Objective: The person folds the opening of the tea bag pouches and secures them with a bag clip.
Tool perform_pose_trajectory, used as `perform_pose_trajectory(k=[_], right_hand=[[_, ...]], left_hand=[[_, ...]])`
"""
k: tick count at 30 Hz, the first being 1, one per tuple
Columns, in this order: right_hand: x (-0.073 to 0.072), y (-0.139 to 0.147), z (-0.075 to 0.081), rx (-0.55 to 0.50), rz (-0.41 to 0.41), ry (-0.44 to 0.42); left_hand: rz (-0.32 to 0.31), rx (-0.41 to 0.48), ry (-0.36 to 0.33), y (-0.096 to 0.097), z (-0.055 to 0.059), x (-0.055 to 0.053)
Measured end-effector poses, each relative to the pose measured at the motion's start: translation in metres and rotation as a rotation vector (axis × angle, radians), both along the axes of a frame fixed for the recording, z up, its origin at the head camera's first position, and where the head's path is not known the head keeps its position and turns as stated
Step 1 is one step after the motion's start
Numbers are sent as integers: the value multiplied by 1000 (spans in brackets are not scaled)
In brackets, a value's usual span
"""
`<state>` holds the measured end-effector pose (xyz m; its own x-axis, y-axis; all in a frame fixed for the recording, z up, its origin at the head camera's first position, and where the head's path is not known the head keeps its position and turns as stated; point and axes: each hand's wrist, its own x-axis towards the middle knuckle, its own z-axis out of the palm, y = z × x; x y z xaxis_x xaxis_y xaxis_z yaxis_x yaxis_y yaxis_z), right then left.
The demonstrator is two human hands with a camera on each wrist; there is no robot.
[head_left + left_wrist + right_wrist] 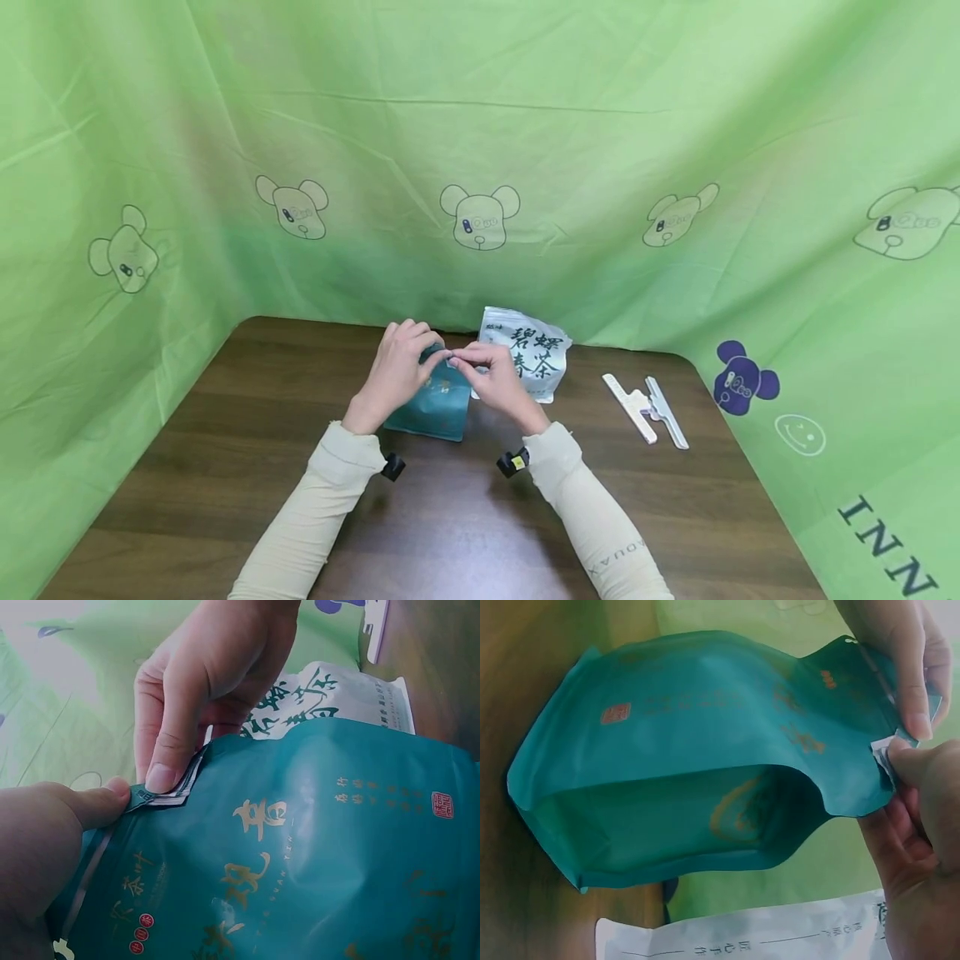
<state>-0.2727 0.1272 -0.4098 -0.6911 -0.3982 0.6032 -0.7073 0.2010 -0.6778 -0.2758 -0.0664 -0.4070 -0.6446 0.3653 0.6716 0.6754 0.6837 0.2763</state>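
A teal tea bag (433, 410) with gold lettering stands upright on the table. My left hand (399, 363) pinches its top edge at thumb and fingers. Close beside it, my right hand (497, 377) pinches the same edge, near the bag's right top corner. In the left wrist view, the right thumb presses a folded piece of that edge, where a silvery lining shows, and the left thumb (97, 804) lies right next to it. The bag's side gusset (660, 817) faces the right wrist camera. A silver-white tea bag (542, 387) with dark lettering stands just behind the right hand.
To the right on the brown wooden table (247, 467) lie two long bag clips, a white one (628, 407) and a pale grey one (667, 412), their handles close together. A green printed curtain (480, 133) hangs behind the table and on both sides.
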Motion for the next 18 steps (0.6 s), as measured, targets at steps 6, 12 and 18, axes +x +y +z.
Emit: perform_pose_trajectory(k=[6, 12, 18], right_hand=[[1, 2, -5, -26, -44, -68], [3, 4, -8, -37, -54, -127], [4, 6, -7, -5, -24, -68]], left_hand=[[0, 10, -5, 0, 0, 0], [-2, 9, 0, -1, -1, 1], [-7, 7, 0, -1, 0, 0]])
